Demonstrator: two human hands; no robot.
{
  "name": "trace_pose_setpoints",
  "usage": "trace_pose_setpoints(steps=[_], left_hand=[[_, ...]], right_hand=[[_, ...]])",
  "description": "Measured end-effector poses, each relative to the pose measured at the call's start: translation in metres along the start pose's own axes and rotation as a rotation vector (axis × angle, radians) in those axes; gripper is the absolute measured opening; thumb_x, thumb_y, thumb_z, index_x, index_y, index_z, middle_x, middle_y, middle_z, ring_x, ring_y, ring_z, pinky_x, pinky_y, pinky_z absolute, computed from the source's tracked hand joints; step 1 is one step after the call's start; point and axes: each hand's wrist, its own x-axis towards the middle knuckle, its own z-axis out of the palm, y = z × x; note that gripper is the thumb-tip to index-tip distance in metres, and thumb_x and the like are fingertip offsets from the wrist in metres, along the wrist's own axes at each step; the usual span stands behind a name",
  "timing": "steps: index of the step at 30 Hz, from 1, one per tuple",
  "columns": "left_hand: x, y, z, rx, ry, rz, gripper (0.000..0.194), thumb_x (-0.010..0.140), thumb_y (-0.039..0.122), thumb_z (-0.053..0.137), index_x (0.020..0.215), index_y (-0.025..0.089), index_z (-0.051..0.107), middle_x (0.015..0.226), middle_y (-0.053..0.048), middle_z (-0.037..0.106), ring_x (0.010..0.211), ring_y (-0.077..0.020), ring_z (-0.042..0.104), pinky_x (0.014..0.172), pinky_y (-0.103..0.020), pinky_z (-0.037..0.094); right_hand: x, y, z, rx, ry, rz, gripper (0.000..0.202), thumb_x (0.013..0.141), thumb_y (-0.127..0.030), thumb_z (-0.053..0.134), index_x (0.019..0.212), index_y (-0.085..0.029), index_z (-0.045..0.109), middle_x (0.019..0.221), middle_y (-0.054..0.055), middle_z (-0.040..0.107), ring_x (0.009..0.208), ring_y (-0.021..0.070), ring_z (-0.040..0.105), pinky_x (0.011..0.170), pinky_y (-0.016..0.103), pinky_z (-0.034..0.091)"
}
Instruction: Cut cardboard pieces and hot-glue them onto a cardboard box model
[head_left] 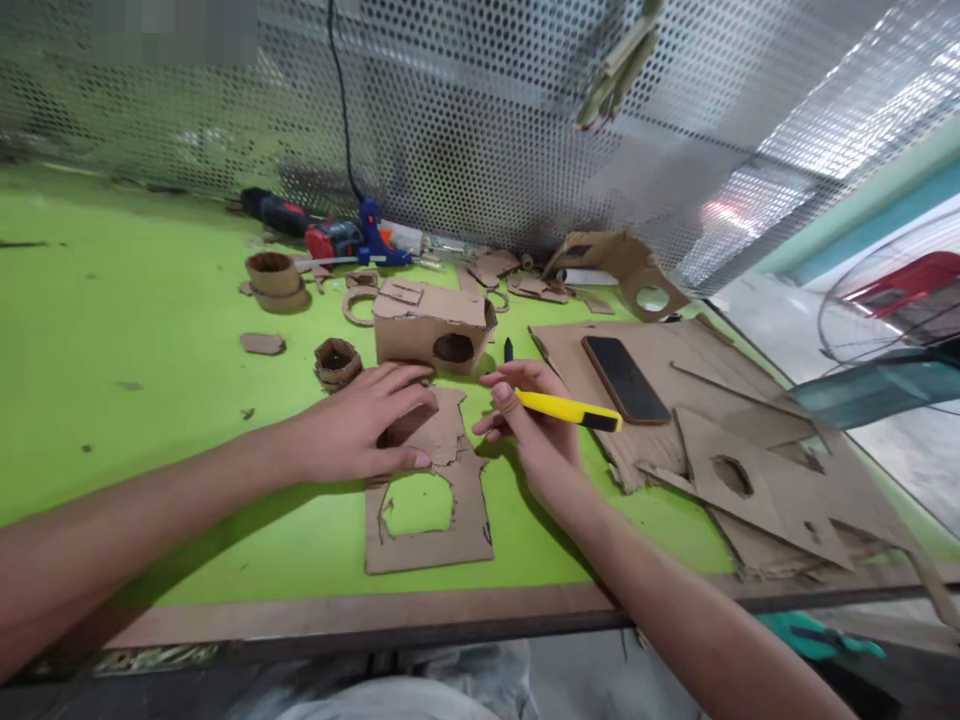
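On the green table, a flat cardboard piece (469, 535) with a large ragged hole lies near the front edge. My left hand (375, 425) rests palm down over its upper left part, fingers spread. A yellow cutter (562, 407) is held in my right hand (536, 425), between thumb and fingers, its dark end pointing right. Just beyond both hands stands a cardboard box (431, 325) with a round hole in its front. A small cardboard ring (337, 364) sits beside my left fingers. The tip of a black pen (508, 350) shows behind my right fingers.
A phone (626, 380) lies on cardboard sheets (720, 410) at the right. At the back are a blue glue gun (373, 240), a power tool (285, 215) and cardboard scraps (536, 288). A cardboard cylinder (276, 283) stands at the back left, before a perforated metal screen (465, 130).
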Motion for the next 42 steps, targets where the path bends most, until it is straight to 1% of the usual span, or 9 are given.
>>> trace_pose_setpoints(steps=[5,10,13,17,22,25,29,35,42], left_hand=[[0.001,0.004,0.005,-0.116,0.101,-0.052,0.073,0.089,0.063,0.085,0.145,0.023,0.063,0.155,-0.018,0.063,0.143,-0.0438,0.059,0.115,-0.06,0.053],[0.001,0.015,0.004,-0.318,0.273,-0.224,0.07,0.09,0.052,0.085,0.152,0.031,0.06,0.148,-0.011,0.064,0.124,-0.0362,0.07,0.095,-0.05,0.062],[0.0,0.02,0.004,-0.377,0.355,-0.244,0.057,0.093,0.041,0.083,0.146,0.031,0.065,0.141,-0.01,0.066,0.124,-0.0338,0.07,0.096,-0.049,0.062],[0.002,0.022,0.009,-0.558,0.529,-0.248,0.043,0.092,0.037,0.082,0.132,0.028,0.069,0.139,-0.01,0.067,0.125,-0.0317,0.07,0.097,-0.049,0.064],[0.005,0.015,0.014,-0.872,0.657,-0.301,0.061,0.091,0.042,0.089,0.142,0.031,0.057,0.132,-0.009,0.073,0.116,-0.0299,0.075,0.091,-0.049,0.069],[0.005,0.018,0.016,-0.996,0.512,-0.294,0.047,0.089,0.045,0.091,0.127,0.026,0.069,0.131,-0.011,0.076,0.11,-0.0302,0.077,0.092,-0.052,0.07],[0.004,0.031,0.024,-1.085,0.24,-0.295,0.036,0.087,0.049,0.093,0.103,0.02,0.08,0.102,-0.009,0.082,0.095,-0.0277,0.078,0.091,-0.05,0.068],[0.004,0.036,0.026,-1.063,0.365,-0.352,0.032,0.088,0.047,0.09,0.094,0.018,0.078,0.088,-0.006,0.079,0.075,-0.0185,0.07,0.065,-0.029,0.057],[-0.001,0.034,0.025,-1.171,0.267,-0.384,0.041,0.088,0.054,0.09,0.086,0.018,0.07,0.066,0.001,0.066,0.059,-0.0121,0.057,0.056,-0.023,0.045]], right_hand=[[0.003,0.006,-0.003,-0.155,-0.105,-0.043,0.033,0.089,-0.048,0.09,0.1,-0.023,0.072,0.086,0.0,0.072,0.072,0.0164,0.073,0.064,0.028,0.059],[0.004,0.005,-0.002,-0.306,-0.148,-0.11,0.032,0.083,-0.04,0.093,0.105,-0.024,0.075,0.105,0.006,0.074,0.082,0.0194,0.069,0.068,0.032,0.056],[0.003,0.005,0.001,-0.261,-0.198,-0.085,0.036,0.083,-0.043,0.094,0.109,-0.025,0.076,0.117,0.008,0.073,0.09,0.0216,0.071,0.071,0.033,0.057],[0.0,0.007,0.002,-0.216,-0.208,-0.085,0.05,0.075,-0.037,0.1,0.115,-0.026,0.072,0.109,0.004,0.07,0.09,0.0204,0.066,0.075,0.032,0.055],[-0.004,0.001,0.002,-0.047,-0.128,-0.002,0.045,0.08,-0.036,0.098,0.11,-0.027,0.065,0.095,-0.002,0.066,0.081,0.017,0.06,0.074,0.029,0.051],[-0.005,-0.004,0.001,-0.017,0.014,-0.047,0.036,0.083,-0.039,0.095,0.101,-0.026,0.067,0.096,-0.001,0.067,0.085,0.0175,0.062,0.078,0.029,0.052],[-0.003,-0.003,-0.001,-0.088,0.098,-0.109,0.031,0.09,-0.047,0.091,0.1,-0.023,0.074,0.103,0.004,0.072,0.096,0.0213,0.066,0.087,0.034,0.056],[-0.005,0.001,-0.001,0.019,0.007,-0.013,0.04,0.092,-0.048,0.092,0.12,-0.026,0.073,0.117,0.005,0.073,0.103,0.0206,0.068,0.092,0.035,0.057],[-0.001,0.005,-0.004,0.019,-0.082,0.103,0.052,0.081,-0.05,0.099,0.117,-0.025,0.072,0.121,0.006,0.07,0.099,0.0202,0.067,0.088,0.036,0.059]])
